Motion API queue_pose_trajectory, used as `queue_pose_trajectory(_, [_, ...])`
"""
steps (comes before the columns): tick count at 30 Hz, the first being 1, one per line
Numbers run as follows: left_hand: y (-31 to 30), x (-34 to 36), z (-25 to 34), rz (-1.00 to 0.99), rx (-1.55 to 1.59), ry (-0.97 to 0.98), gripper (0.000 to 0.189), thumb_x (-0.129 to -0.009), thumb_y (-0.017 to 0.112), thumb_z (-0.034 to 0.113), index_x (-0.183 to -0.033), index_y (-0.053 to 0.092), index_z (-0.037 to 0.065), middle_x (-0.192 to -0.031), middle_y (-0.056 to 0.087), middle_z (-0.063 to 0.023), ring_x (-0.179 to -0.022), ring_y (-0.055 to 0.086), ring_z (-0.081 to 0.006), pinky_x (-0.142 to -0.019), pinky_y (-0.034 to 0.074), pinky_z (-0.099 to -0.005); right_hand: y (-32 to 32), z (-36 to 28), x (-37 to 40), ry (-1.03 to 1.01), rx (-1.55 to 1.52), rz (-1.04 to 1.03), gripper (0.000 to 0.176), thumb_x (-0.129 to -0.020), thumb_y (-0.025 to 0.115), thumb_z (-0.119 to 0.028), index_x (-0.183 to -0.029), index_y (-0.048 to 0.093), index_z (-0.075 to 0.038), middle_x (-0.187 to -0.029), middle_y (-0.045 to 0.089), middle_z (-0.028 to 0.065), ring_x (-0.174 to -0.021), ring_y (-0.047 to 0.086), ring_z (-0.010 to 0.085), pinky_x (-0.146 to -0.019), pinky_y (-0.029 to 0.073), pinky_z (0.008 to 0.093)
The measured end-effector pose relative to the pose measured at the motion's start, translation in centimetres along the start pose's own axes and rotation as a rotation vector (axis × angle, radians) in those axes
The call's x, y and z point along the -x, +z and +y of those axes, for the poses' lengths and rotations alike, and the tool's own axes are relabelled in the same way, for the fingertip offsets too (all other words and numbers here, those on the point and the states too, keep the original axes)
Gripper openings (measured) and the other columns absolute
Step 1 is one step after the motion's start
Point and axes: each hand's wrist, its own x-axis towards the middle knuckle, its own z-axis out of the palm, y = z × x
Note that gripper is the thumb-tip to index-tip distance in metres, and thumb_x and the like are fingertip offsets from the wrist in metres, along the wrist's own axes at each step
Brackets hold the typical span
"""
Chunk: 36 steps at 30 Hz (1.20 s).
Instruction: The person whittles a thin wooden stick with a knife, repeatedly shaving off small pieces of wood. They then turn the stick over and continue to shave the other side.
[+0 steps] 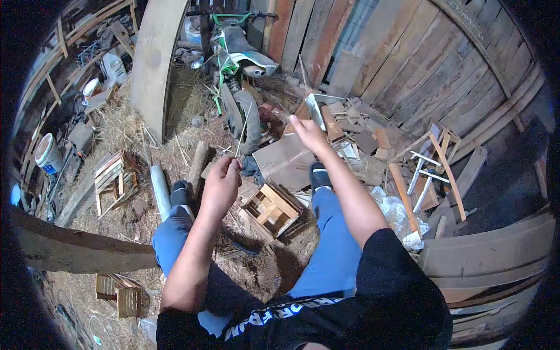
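My left hand [221,179] is closed, its fingers pinching a thin, pale stick [245,125] that points up and away from me. Ahead of my body, my right hand [308,135] is curled with the thumb raised; its fingers are turned away, and I cannot tell what is in them. Just beyond that hand shows a whitish, flat-sided piece [315,109] among wood scraps. On the ground between my feet stands a small wooden crate [271,210] with an open slatted frame. A flat brown panel [280,157] lies behind the crate, below my right hand.
A green and white motorbike [239,55] leans near the plank wall [408,58]. Scrap wood [356,128] is heaped at right, beside clear plastic [394,213] and a white frame [429,175]. More small crates [116,181] and a white bucket [49,153] stand left.
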Motion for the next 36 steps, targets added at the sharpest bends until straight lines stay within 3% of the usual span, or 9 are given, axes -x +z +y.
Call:
queue_pose_trajectory(1, [0.1,-0.1,-0.2,0.026,-0.006,0.025,0.026,-0.109,0.05,0.02,-0.093,0.06,0.002,-0.066,0.049,0.002,-0.06,0.045,-0.0095,-0.055,0.036,-0.0284,0.3,-1.0,0.5,-0.067,-0.032,0.004,0.067,-0.104,0.05,-0.057,-0.081,0.066,0.004,-0.074,0.072,0.0161,-0.075,0.067,0.0189,-0.07,0.048,0.0397])
queue_pose_trajectory(4, [0.1,-0.5,-0.1,0.037,-0.063,0.044,0.025,-0.107,0.052,0.018,-0.092,0.062,0.0,-0.067,0.051,0.0005,-0.061,0.046,-0.0097,-0.056,0.037,-0.0287,2.7,-4.2,2.5,-0.301,-0.176,0.011,0.057,-0.1,0.056,-0.058,-0.1,0.074,-0.004,-0.086,0.073,0.0229,-0.085,0.073,0.0371,-0.078,0.054,0.0452])
queue_pose_trajectory(8, [0.3,0.1,1.4,0.027,-0.155,0.004,0.025,-0.105,0.053,0.017,-0.092,0.066,-0.001,-0.068,0.054,-0.0015,-0.063,0.048,-0.0091,-0.058,0.039,-0.0296,1.7,-9.7,5.2,-0.373,0.222,-0.207,0.048,-0.099,0.059,-0.054,-0.093,0.075,-0.009,-0.079,0.07,0.0226,-0.076,0.069,0.0426,-0.068,0.053,0.0497])
queue_pose_trajectory(12, [0.8,-0.1,0.3,0.115,-0.345,0.246,0.023,-0.102,0.054,0.015,-0.098,0.066,-0.004,-0.075,0.065,-0.0132,-0.069,0.06,-0.0174,-0.067,0.049,-0.0343,2.6,-8.5,3.3,-0.335,0.15,-0.118,0.053,-0.099,0.058,-0.056,-0.079,0.073,-0.009,-0.072,0.068,0.0201,-0.072,0.069,0.0426,-0.064,0.052,0.05])
queue_pose_trajectory(17, [0.6,0.3,0.9,0.094,-0.346,0.148,0.019,-0.099,0.055,0.012,-0.101,0.065,-0.004,-0.085,0.068,-0.022,-0.076,0.067,-0.0297,-0.074,0.052,-0.0394,2.7,-9.7,5.0,-0.502,0.29,-0.185,0.058,-0.098,0.055,-0.062,-0.08,0.075,-0.011,-0.071,0.069,0.0188,-0.073,0.071,0.0412,-0.068,0.055,0.0506])
queue_pose_trajectory(25, [0.2,0.6,1.0,0.12,-0.435,0.24,0.016,-0.097,0.056,0.011,-0.098,0.064,-0.004,-0.08,0.065,-0.0236,-0.072,0.067,-0.032,-0.07,0.051,-0.0401,2.9,-10.0,5.2,-0.486,0.351,-0.15,0.06,-0.098,0.053,-0.062,-0.079,0.074,-0.01,-0.069,0.069,0.0187,-0.07,0.071,0.0403,-0.065,0.055,0.0508])
queue_pose_trajectory(29, [0.3,0.5,-0.1,0.117,-0.488,0.295,0.013,-0.096,0.057,0.007,-0.097,0.063,-0.004,-0.076,0.063,-0.0226,-0.067,0.064,-0.0284,-0.066,0.05,-0.0395,1.9,-6.8,1.9,-0.263,0.292,-0.097,0.061,-0.096,0.057,-0.063,-0.074,0.072,-0.008,-0.068,0.068,0.02,-0.069,0.071,0.0402,-0.063,0.054,0.0504])
queue_pose_trajectory(33, [0.5,1.4,2.1,0.1,-0.496,0.264,0.013,-0.097,0.056,0.007,-0.098,0.063,-0.004,-0.077,0.064,-0.0219,-0.067,0.063,-0.0273,-0.066,0.05,-0.0396,1.5,-9.6,4.8,-0.425,0.308,-0.15,0.059,-0.097,0.058,-0.061,-0.077,0.072,-0.008,-0.075,0.069,0.0222,-0.076,0.071,0.0417,-0.072,0.054,0.0528])
queue_pose_trajectory(36, [0.7,1.6,1.4,0.08,-0.501,0.312,0.015,-0.099,0.056,0.01,-0.099,0.063,-0.004,-0.078,0.065,-0.0211,-0.068,0.064,-0.0271,-0.068,0.05,-0.0393,0.3,-4.0,-0.2,-0.108,0.274,-0.073,0.061,-0.102,0.054,-0.058,-0.08,0.069,-0.003,-0.066,0.063,0.0195,-0.061,0.062,0.0317,-0.064,0.048,0.046])
